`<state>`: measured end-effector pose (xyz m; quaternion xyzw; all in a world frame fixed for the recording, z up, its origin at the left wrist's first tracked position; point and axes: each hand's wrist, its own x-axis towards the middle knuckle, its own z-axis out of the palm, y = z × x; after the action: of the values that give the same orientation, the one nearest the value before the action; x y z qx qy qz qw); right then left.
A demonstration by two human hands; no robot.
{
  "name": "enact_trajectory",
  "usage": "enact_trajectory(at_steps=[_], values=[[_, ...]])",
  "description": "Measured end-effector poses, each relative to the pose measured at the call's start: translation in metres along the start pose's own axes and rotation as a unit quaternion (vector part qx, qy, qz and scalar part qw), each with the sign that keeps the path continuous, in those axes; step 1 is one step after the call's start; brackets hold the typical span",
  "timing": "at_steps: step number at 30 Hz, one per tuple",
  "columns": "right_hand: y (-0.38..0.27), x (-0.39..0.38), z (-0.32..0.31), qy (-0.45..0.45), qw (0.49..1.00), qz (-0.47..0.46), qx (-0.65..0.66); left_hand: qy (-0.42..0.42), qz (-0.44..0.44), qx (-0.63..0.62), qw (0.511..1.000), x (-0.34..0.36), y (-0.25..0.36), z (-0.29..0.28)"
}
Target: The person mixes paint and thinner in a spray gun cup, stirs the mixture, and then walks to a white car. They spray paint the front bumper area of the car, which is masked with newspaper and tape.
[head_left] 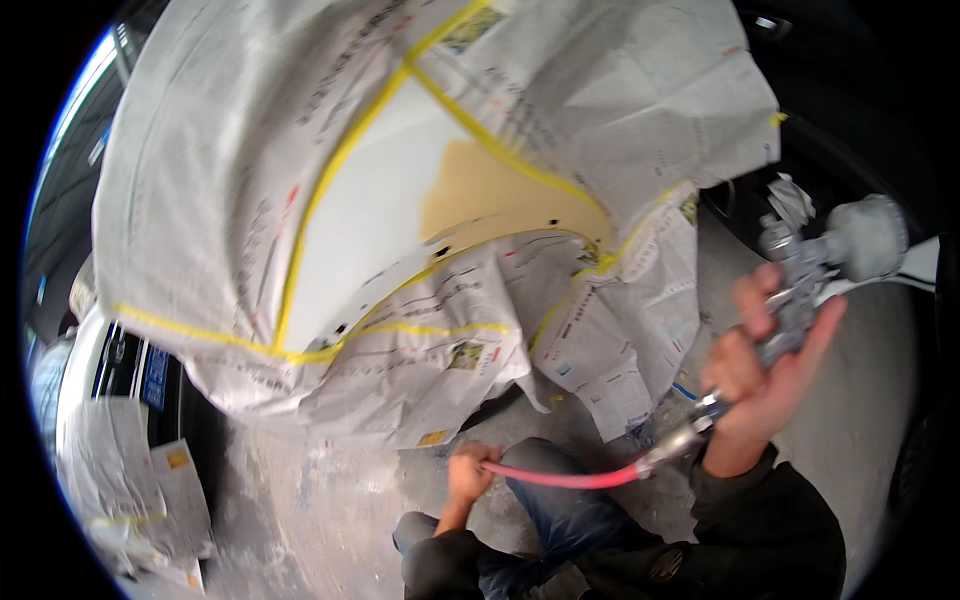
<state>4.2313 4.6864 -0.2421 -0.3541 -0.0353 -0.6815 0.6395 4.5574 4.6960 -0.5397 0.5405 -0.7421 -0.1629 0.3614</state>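
Observation:
In my right hand (765,370), raised at the right, is a metal spray gun (795,290) with its fingers wrapped round the handle. A cloudy cup (868,238) sits on the gun. From the handle's lower end a red air hose (570,480) curves left to my left hand (468,473), closed on it low in the middle. Ahead of me is a white car fender (370,190) bordered with yellow tape (335,170). A beige patch (490,195) covers the fender's right part, above the wheel arch. Both hands are apart from the panel.
Newspaper-like masking paper (210,170) surrounds the panel and hangs over the wheel area. A second white vehicle (90,360), partly papered, stands at the left. Dark car parts (840,150) are at the right. Grey concrete floor (310,480) shows below.

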Motion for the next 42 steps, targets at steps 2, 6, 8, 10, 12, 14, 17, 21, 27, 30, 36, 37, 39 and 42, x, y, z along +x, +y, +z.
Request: enact_trajectory(at_steps=[2, 6, 8, 10, 12, 14, 17, 21, 27, 30, 36, 37, 39, 42], values=[[-0.037, -0.004, -0.003, -0.023, 0.998, -0.047, -0.045, -0.038, -0.141, 0.055, 0.988, -0.025, -0.048, -0.001], [-0.067, -0.022, -0.034, 0.051, 0.988, -0.034, -0.144, 0.011, -0.236, 0.017, 0.971, -0.074, -0.069, 0.014], [-0.049, -0.034, -0.066, 0.138, 0.971, -0.005, -0.195, 0.105, -0.301, -0.054, 0.946, -0.084, -0.053, 0.019], [-0.023, -0.044, -0.093, 0.209, 0.943, 0.062, -0.251, 0.204, -0.412, -0.096, 0.883, -0.088, -0.036, 0.011], [0.0, -0.052, -0.122, 0.203, 0.928, 0.128, -0.286, 0.299, -0.348, -0.05, 0.887, -0.079, -0.007, -0.015], [0.025, -0.058, -0.138, 0.194, 0.918, 0.166, -0.304, 0.355, -0.295, 0.026, 0.887, -0.083, 0.005, -0.044], [0.045, -0.054, -0.141, 0.144, 0.932, 0.192, -0.27, 0.349, -0.291, 0.132, 0.881, -0.083, 0.033, -0.087], [0.057, -0.033, -0.142, 0.11, 0.936, 0.196, -0.27, 0.336, -0.288, 0.169, 0.881, -0.083, 0.051, -0.097], [0.073, 0.001, -0.148, 0.2, 0.93, 0.155, -0.266, 0.349, -0.275, 0.204, 0.872, -0.112, 0.041, -0.091], [0.064, -0.002, -0.136, 0.154, 0.938, 0.18, -0.254, 0.309, -0.306, 0.194, 0.879, -0.111, 0.029, -0.088], [0.057, 0.008, -0.11, 0.073, 0.934, 0.223, -0.268, 0.232, -0.339, 0.186, 0.892, -0.119, 0.032, -0.08], [0.058, 0.009, -0.104, 0.045, 0.934, 0.232, -0.269, 0.224, -0.342, 0.177, 0.895, -0.122, 0.033, -0.079], [0.057, 0.011, -0.093, -0.012, 0.929, 0.248, -0.275, 0.217, -0.335, 0.164, 0.902, -0.13, 0.029, -0.073], [0.061, 0.019, -0.08, 0.015, 0.919, 0.212, -0.331, 0.229, -0.321, 0.14, 0.908, -0.135, 0.023, -0.068]])
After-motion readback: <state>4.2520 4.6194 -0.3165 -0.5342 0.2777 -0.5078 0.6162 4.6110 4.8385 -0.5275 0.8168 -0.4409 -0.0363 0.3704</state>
